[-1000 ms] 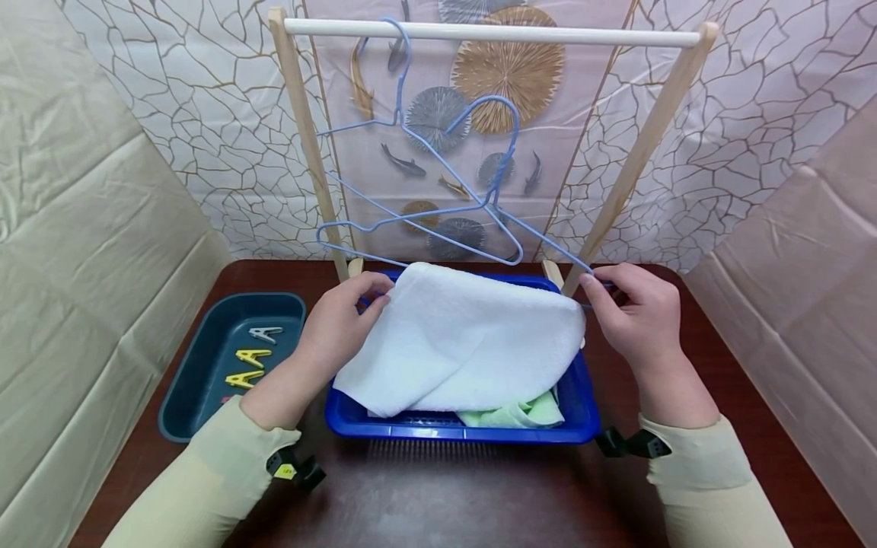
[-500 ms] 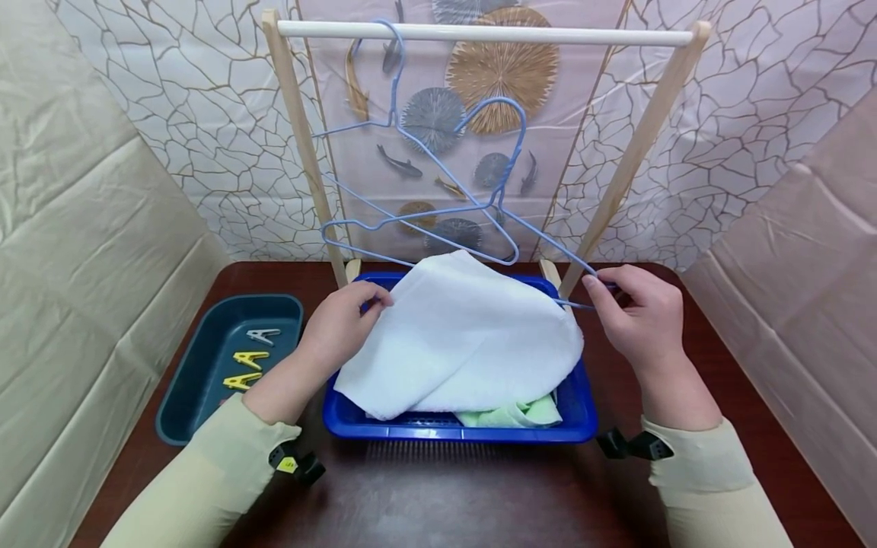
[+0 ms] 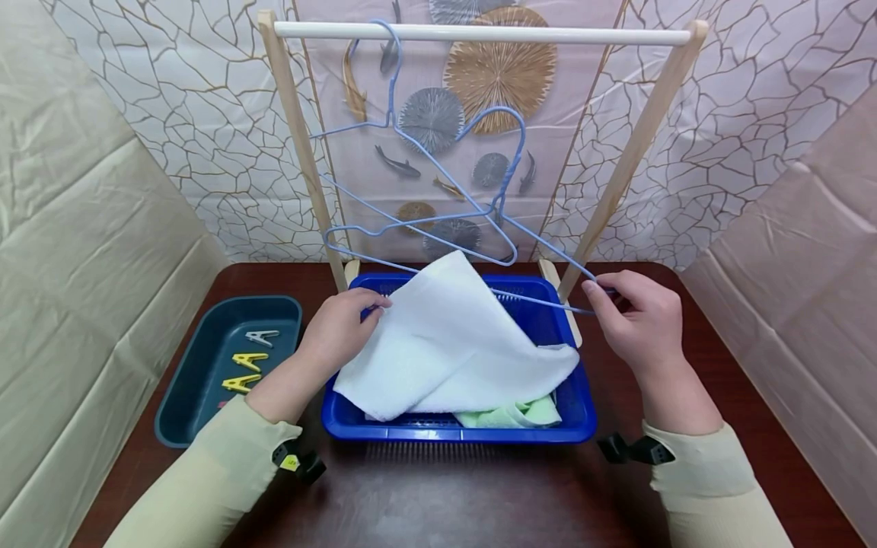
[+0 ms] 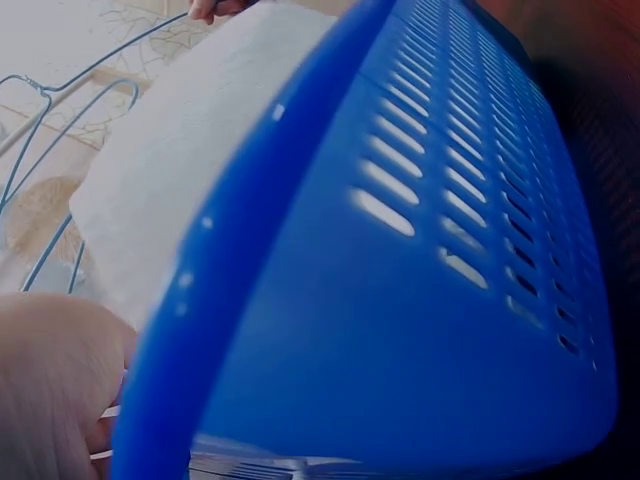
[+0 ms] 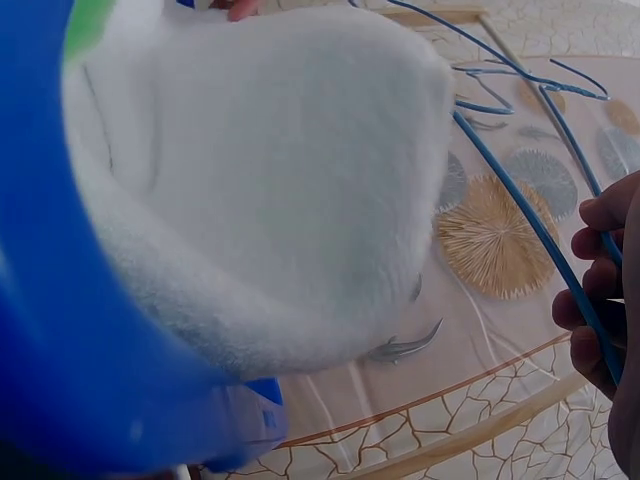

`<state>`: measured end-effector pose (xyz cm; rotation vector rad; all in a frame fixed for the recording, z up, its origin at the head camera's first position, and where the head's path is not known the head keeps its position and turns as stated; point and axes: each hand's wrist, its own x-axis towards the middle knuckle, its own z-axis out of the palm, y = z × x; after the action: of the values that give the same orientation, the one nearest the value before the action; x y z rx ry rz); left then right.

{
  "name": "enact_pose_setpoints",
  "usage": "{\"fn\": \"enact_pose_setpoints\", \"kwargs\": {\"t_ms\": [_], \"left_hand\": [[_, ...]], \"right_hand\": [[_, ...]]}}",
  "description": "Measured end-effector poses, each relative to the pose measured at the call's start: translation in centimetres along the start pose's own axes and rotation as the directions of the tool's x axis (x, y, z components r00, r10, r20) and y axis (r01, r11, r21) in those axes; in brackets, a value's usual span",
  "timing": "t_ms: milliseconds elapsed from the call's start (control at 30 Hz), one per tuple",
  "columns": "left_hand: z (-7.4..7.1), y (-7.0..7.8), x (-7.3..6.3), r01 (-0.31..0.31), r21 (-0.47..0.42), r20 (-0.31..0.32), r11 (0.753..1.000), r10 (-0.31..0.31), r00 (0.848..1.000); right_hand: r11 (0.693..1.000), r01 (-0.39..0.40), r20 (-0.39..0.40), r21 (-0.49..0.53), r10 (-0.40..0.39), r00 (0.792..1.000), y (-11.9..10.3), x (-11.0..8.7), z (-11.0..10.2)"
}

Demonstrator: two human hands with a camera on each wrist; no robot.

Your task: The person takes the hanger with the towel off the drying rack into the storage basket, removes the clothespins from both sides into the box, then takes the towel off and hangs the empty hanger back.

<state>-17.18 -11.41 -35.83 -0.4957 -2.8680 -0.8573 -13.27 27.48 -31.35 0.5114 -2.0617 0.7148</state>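
A white towel (image 3: pixel 438 342) lies partly in a blue basket (image 3: pixel 459 434), its upper corner raised to a peak. My left hand (image 3: pixel 339 323) pinches the towel's left edge above the basket's left rim. My right hand (image 3: pixel 639 316) grips the right end of a blue wire hanger (image 3: pixel 548 250), held tilted above the basket with its hook upward. The hanger's bottom bar passes behind the towel's peak; whether cloth hangs over it I cannot tell. In the right wrist view, curled fingers (image 5: pixel 590 345) hold the hanger's wires. Under the towel, a light green cloth (image 3: pixel 514 415) shows.
A second blue hanger (image 3: pixel 391 99) hangs on the white rod (image 3: pixel 479 33) of a wooden rack at the back. Left of the basket, a dark teal tray (image 3: pixel 164 403) holds several clothespins (image 3: pixel 250 361). Fabric panels border the brown table (image 3: pixel 438 502).
The towel's right part has slid down and left off the hanger's right side, baring more of the bottom bar. Its peak now stands sharper. Both hands have barely moved.
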Motion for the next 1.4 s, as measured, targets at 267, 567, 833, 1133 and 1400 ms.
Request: {"fn": "enact_pose_setpoints", "kwargs": {"t_ms": [267, 567, 833, 1133, 1400], "left_hand": [[0.0, -0.5, 0.0, 0.009, 0.030, 0.028, 0.999, -0.010, 1.000], [-0.1, -1.0, -0.3, 0.040, 0.021, 0.037, 0.999, -0.040, 0.998], [-0.3, -1.7, -0.4, 0.069, 0.005, 0.011, 0.998, -0.069, 0.998], [-1.4, -2.3, -0.2, 0.097, 0.006, -0.041, 0.995, -0.097, 0.994], [-2.8, -2.6, 0.3, 0.112, -0.035, -0.093, 0.993, -0.115, 0.989]], "right_hand": [[1.000, -0.009, 0.005, 0.003, 0.009, 1.000, -0.2, -0.1, 0.0], [1.000, -0.012, 0.045, 0.004, 0.012, 0.999, -0.6, -0.2, 0.1], [1.000, 0.011, 0.021, 0.005, -0.011, 1.000, -0.7, -0.1, 0.1], [0.999, 0.003, -0.016, 0.037, -0.002, 1.000, -0.8, 0.6, -0.3], [0.992, -0.039, -0.084, 0.116, 0.049, 0.995, -0.8, 1.7, -1.4]]}}
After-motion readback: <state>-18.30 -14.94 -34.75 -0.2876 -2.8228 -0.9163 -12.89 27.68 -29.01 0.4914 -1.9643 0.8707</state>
